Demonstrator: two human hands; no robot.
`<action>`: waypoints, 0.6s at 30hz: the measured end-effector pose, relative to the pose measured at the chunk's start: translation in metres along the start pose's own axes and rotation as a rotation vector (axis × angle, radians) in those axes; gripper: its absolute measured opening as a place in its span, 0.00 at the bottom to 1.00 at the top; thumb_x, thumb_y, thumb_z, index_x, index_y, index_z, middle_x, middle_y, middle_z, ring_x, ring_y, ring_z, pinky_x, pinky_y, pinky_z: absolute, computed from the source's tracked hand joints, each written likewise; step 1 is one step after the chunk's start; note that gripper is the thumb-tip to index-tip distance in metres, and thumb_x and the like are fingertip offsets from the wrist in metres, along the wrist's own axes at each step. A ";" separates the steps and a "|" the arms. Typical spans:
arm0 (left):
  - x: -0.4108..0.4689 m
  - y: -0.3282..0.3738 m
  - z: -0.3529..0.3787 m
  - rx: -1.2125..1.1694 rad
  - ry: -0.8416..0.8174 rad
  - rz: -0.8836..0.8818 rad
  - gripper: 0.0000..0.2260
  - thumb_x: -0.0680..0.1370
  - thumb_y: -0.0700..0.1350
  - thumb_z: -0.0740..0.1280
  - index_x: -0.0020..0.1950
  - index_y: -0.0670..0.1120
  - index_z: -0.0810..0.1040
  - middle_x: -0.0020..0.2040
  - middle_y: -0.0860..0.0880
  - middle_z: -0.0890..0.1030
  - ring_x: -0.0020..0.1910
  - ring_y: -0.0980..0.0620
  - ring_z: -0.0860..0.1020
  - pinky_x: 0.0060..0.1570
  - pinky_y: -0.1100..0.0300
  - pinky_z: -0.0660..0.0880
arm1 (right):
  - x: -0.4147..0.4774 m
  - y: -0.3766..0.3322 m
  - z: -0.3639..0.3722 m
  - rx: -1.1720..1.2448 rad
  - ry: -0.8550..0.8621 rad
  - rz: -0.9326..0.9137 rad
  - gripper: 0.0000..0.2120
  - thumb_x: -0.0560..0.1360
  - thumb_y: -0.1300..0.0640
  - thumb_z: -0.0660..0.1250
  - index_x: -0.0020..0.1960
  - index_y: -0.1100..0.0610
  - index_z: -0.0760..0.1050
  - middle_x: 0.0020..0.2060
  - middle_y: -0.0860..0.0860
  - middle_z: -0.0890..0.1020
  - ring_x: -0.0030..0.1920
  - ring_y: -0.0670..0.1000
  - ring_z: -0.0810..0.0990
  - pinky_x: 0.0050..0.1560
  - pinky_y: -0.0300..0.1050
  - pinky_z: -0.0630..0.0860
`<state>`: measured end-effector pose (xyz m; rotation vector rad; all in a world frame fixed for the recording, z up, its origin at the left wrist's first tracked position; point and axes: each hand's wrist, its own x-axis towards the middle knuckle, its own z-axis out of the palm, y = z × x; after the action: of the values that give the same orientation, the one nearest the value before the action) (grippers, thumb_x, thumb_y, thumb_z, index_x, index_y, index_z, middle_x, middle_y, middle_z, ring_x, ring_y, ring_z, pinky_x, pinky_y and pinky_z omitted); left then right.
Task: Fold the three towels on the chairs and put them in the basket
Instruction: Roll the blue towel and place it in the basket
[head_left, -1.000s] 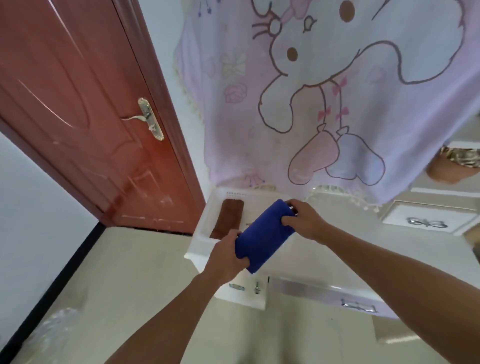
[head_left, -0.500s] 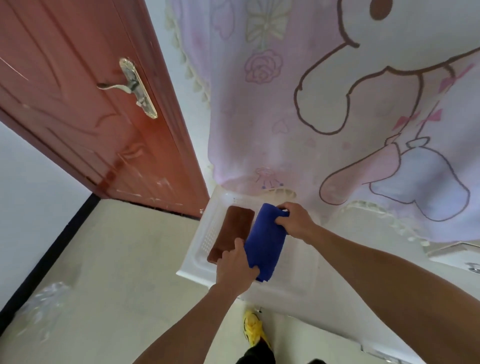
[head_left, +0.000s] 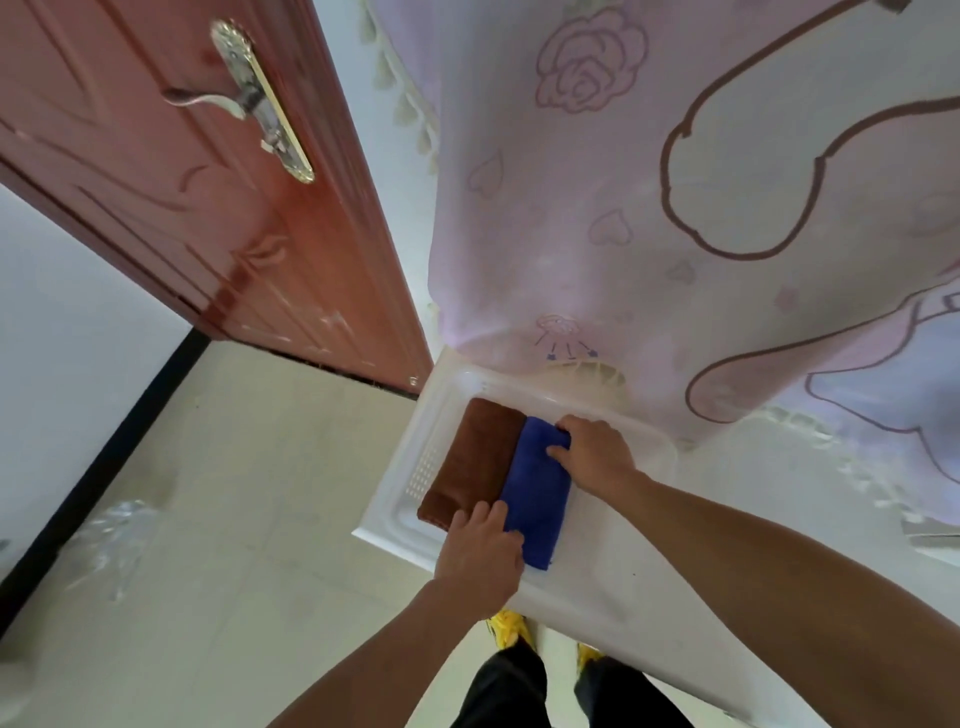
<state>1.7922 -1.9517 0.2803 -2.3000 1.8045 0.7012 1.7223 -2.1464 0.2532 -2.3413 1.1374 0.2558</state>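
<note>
Inside basket (head_left: 410, 467), just beside brown towel (head_left: 475, 457): setting down folded blue towel (head_left: 535, 488). Gripping near end with left hand (head_left: 480, 551), far end with right hand (head_left: 597, 452), fingers curled. Placing second of three, apparently. Next: releasing both ends, going for the last.

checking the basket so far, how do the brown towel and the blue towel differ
The brown towel lies left, by the perforated wall of the basket; the blue towel lies right of it. The left hand and right hand hold the blue towel's ends, not the brown towel. Both are folded, side by side.
</note>
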 end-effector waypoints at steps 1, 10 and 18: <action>0.000 -0.002 0.000 0.010 -0.011 -0.007 0.15 0.82 0.53 0.54 0.61 0.53 0.76 0.60 0.50 0.69 0.57 0.48 0.67 0.59 0.52 0.65 | -0.003 0.002 -0.004 -0.080 0.008 -0.039 0.17 0.78 0.46 0.63 0.63 0.53 0.73 0.56 0.54 0.81 0.54 0.57 0.79 0.51 0.48 0.75; 0.006 0.008 -0.002 0.011 -0.042 -0.090 0.17 0.82 0.54 0.51 0.61 0.53 0.77 0.59 0.50 0.69 0.56 0.48 0.67 0.57 0.52 0.65 | -0.026 0.028 0.010 -0.430 0.036 -0.508 0.28 0.55 0.64 0.81 0.55 0.56 0.82 0.56 0.59 0.82 0.55 0.62 0.81 0.38 0.53 0.82; -0.009 0.023 0.005 0.044 -0.008 -0.199 0.16 0.82 0.52 0.53 0.62 0.51 0.76 0.60 0.49 0.73 0.59 0.47 0.69 0.60 0.52 0.66 | -0.020 0.038 -0.010 -0.530 -0.107 -0.605 0.27 0.78 0.60 0.59 0.76 0.50 0.61 0.77 0.53 0.57 0.76 0.55 0.55 0.64 0.54 0.67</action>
<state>1.7671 -1.9484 0.2838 -2.4002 1.5427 0.6311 1.6799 -2.1578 0.2552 -2.9553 0.2823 0.4933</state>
